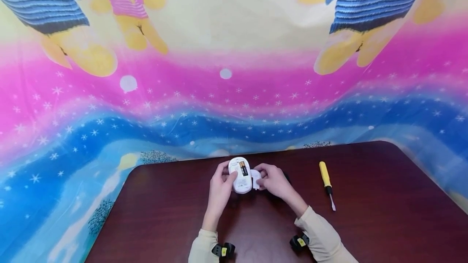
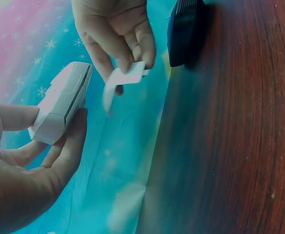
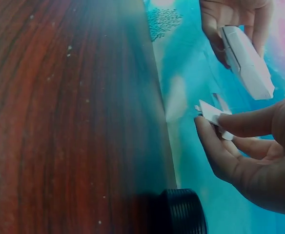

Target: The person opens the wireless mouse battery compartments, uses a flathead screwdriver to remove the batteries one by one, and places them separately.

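A white computer mouse is held underside up in my left hand, gripped between thumb and fingers. Its battery compartment is uncovered, and one black-and-copper battery lies inside. Just right of the mouse, my right hand pinches a thin white battery cover. Seen from the left wrist, the cover is apart from the mouse, with a small tab at one edge. The right wrist view also shows a gap between the cover and the mouse.
A screwdriver with a yellow handle lies on the dark wooden table, right of the hands. Behind the right hand is a black ribbed object, mostly hidden in the head view. A printed cloth hangs at the table's far edge.
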Tool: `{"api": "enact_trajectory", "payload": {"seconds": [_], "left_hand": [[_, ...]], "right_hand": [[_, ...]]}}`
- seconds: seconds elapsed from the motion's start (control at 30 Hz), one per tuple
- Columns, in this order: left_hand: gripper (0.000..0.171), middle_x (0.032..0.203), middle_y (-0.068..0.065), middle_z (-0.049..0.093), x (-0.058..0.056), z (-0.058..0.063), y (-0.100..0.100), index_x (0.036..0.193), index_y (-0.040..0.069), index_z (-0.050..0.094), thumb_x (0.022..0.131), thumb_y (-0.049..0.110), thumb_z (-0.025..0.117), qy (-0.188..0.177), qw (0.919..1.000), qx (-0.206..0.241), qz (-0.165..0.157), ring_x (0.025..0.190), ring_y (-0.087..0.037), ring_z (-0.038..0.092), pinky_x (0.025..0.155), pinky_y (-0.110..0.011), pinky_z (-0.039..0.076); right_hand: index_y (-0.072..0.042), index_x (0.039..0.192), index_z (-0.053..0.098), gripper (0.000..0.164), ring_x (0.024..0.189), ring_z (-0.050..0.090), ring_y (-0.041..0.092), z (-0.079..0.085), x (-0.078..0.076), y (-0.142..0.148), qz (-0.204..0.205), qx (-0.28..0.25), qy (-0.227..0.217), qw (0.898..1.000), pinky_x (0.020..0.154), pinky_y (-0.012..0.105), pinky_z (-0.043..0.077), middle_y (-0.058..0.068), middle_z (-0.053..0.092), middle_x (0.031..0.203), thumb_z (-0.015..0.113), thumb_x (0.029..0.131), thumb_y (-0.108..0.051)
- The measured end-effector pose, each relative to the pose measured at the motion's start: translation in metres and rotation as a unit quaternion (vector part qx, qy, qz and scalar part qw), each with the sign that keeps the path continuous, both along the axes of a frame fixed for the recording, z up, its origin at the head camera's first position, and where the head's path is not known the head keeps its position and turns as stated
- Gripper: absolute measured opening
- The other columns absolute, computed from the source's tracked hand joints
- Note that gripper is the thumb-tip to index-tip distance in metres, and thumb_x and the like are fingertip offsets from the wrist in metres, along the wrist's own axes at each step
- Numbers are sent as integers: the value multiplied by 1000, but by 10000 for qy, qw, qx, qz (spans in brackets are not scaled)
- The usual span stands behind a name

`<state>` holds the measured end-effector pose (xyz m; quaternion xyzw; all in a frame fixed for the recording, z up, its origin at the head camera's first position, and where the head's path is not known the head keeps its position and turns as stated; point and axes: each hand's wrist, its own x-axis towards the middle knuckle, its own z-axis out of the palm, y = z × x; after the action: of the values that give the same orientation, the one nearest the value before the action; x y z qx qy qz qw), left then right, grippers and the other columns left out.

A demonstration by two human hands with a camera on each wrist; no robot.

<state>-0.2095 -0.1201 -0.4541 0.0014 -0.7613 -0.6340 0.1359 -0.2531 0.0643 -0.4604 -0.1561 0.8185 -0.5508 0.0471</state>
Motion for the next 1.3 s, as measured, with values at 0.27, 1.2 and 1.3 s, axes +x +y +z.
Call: {"api": "enact_trajectory", "payload": {"seconds": [0.27,1.2,1.3], "left_hand": [[35,105,-17,66,-1,3,0,131,-2,62,97,3,67,-42,9999,113,-22,84,-19,63,68,-35,55],[37,108,-18,64,3,1,-1,135,1,61,99,7,65,-396,9987,322,-37,86,-20,64,64,-30,55],[36,108,-18,64,3,1,-2,134,1,61,98,6,65,-366,9987,352,-18,85,-19,63,63,-30,55]], "right_hand": [[8,106,70,39,63,63,18,-2,3,2,360,818,-87,9960,55,33,59,9,65,74,63,71,23],[9,104,69,27,59,64,18,-8,10,-5,70,1534,-185,9880,52,31,57,11,62,83,71,77,16],[8,104,70,23,59,63,16,-5,10,-5,29,1687,-59,9856,52,29,55,12,63,87,74,81,12]]}}
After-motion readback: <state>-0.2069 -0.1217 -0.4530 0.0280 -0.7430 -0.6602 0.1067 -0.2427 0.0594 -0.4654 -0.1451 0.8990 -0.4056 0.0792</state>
